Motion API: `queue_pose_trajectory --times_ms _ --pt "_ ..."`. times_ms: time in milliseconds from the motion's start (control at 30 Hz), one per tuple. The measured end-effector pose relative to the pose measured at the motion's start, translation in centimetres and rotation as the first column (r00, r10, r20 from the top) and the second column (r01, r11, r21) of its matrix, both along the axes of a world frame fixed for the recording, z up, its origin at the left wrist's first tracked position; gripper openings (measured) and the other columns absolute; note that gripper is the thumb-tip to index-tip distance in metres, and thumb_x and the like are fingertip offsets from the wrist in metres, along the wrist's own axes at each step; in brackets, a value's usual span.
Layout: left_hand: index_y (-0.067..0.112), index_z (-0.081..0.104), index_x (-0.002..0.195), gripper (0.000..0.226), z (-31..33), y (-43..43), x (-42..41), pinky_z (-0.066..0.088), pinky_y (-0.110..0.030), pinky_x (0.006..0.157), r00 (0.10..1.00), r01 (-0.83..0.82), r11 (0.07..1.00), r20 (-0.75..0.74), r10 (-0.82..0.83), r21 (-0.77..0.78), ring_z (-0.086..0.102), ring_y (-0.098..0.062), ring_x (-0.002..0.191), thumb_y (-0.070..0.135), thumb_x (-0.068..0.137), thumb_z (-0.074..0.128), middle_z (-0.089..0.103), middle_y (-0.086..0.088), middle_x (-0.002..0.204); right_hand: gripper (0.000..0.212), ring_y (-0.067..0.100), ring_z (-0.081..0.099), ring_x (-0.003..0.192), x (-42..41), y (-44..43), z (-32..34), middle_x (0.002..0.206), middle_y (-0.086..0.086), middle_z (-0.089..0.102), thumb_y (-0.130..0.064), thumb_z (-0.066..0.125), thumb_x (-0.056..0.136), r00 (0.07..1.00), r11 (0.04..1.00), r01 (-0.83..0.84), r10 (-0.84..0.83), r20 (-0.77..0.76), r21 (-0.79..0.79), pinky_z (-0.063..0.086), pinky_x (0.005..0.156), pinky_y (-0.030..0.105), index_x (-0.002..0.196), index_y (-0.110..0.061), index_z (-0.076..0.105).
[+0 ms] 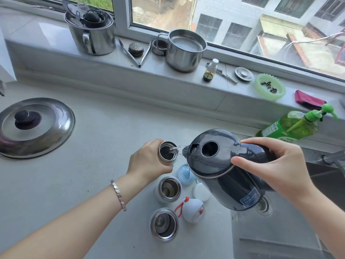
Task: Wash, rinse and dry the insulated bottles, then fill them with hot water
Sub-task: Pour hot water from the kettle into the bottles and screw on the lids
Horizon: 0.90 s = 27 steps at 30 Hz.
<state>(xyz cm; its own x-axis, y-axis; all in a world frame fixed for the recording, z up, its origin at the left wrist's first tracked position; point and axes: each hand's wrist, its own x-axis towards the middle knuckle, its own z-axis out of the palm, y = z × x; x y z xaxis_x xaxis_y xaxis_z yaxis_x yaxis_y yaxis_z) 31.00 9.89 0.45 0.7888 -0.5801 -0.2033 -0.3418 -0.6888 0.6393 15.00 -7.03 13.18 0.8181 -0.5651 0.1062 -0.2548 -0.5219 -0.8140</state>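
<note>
Grey counter [104, 128], pot lid [35, 128], white cap [200, 191] beside kettle [224, 165]

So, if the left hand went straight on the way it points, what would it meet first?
Probably the kettle, at its spout: the left hand grips the open bottle, with the spout just beyond it. Depth is unclear.

I count three open insulated bottles: far bottle [165, 159], middle bottle [169, 189], near bottle [164, 224]. Three loose caps beside them: blue cap [183, 173], white cap [201, 192], grey cap [193, 212] with a red strap. One kettle [214, 161]. Two steel pots on the sill: left pot [99, 38], right pot [182, 57]. One pan lid [43, 128]. One pair of tongs [139, 64]. One green pump bottle [291, 126], one spray bottle [210, 71], one green dish [258, 86], one red cloth [308, 100]. One bracelet [119, 196] on my wrist.
</note>
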Motion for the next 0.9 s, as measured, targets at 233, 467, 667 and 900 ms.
queue_pose_trajectory --times_ms 233,467,667,900 --pt "0.032 0.054 0.101 0.042 -0.1 -0.1 -0.1 0.035 -0.023 0.069 1.0 0.006 1.0 0.011 -0.006 0.006 0.055 -0.015 0.097 0.041 0.065 0.073 0.059 0.01 0.099 0.041 0.002 0.067 0.069 0.1 0.1 0.3 0.077 -0.017 0.071 -0.047 0.083 0.045 1.0 1.0 -0.014 0.014 -0.023 0.011 0.051 0.063 0.01 0.081 -0.034 0.07" --pt "0.031 0.054 0.102 0.043 -0.4 -0.2 -0.1 0.038 -0.024 0.071 0.999 0.022 1.0 0.03 -0.022 0.004 0.056 -0.017 0.096 0.042 0.065 0.072 0.06 0.009 0.1 0.042 0.001 0.067 0.068 0.3 0.0 0.4 0.076 -0.019 0.071 -0.051 0.076 0.044 0.998 0.999 -0.035 0.034 -0.055 -0.023 0.05 0.064 0.009 0.082 -0.037 0.07" --pt "0.031 0.055 0.103 0.044 -0.7 -0.2 -0.1 0.04 -0.025 0.072 0.999 0.025 1.0 0.041 -0.025 0.007 0.056 -0.016 0.097 0.042 0.065 0.072 0.06 0.009 0.1 0.042 0.001 0.067 0.069 0.4 0.0 0.5 0.075 -0.019 0.07 -0.053 0.075 0.044 0.995 0.998 -0.046 0.042 -0.092 -0.041 0.051 0.064 0.01 0.083 -0.038 0.069" --pt "0.031 0.055 0.1 0.041 -1.0 -0.2 -0.2 0.042 -0.026 0.072 0.999 0.025 1.0 0.036 -0.025 0.006 0.057 -0.016 0.094 0.043 0.064 0.071 0.06 0.009 0.098 0.042 0.0 0.067 0.069 0.2 0.1 0.9 0.074 -0.02 0.07 -0.054 0.074 0.044 0.99 0.996 -0.051 0.042 -0.134 -0.069 0.051 0.064 0.01 0.084 -0.039 0.069"
